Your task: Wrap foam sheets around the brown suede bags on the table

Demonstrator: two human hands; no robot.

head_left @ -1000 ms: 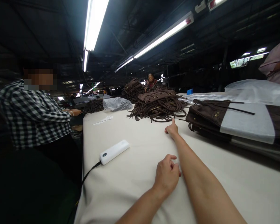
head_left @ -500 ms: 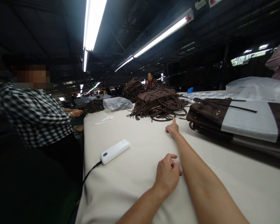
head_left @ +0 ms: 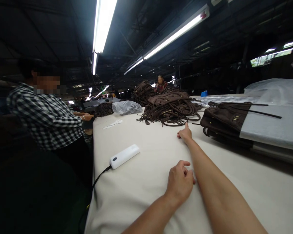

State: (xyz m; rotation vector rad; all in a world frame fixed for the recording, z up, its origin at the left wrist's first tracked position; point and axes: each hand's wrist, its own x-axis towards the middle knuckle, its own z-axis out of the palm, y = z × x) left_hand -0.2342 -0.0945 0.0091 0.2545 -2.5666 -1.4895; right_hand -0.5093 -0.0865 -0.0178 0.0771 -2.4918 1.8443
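My right hand [head_left: 185, 133] reaches far across the pale table, index finger stretched forward and the other fingers curled. It points at the front of a heap of brown bags with long straps [head_left: 171, 109] and holds nothing. Whether the fingertip touches a strap I cannot tell. My left hand [head_left: 180, 180] hovers or rests over the pale cloth nearer to me, beside my right forearm. Its fingers are loosely bent and apart, with nothing visible in them. A stack of brown bags [head_left: 226, 118], partly wrapped in whitish sheeting, lies right of my right hand.
A white power bank [head_left: 125, 156] with a black cable lies on the pale cloth [head_left: 141, 185] at left. Behind it are paper strips [head_left: 113, 124] and a clear plastic bag [head_left: 127, 108]. A person in a checked shirt [head_left: 46, 113] stands at the left edge; another is behind the heap.
The whole scene has shifted slightly to the right in view as the camera turned a little left. Both hands keep nearly the same pose; nothing was taken hold of or let go.
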